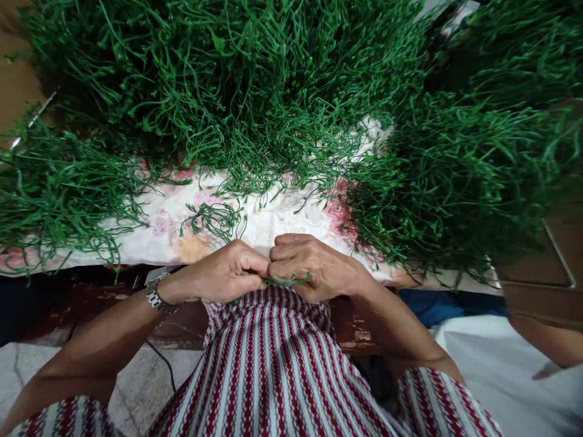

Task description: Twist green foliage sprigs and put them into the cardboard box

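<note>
At the near edge of the floral cloth: left hand and right hand, knuckles touching.
Hands: both curled, pinching one green sprig between them.
Green heaps: along the cloth's far edge and right side.

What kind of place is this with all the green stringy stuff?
Probably a home craft table: big heaps of green strands lie on a flowered cloth, and the left hand and right hand pinch one green sprig.

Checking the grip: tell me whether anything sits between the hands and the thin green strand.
Nothing visible does. The left hand and right hand both pinch the thin green wiry strand directly, fingertips meeting over it.
</note>
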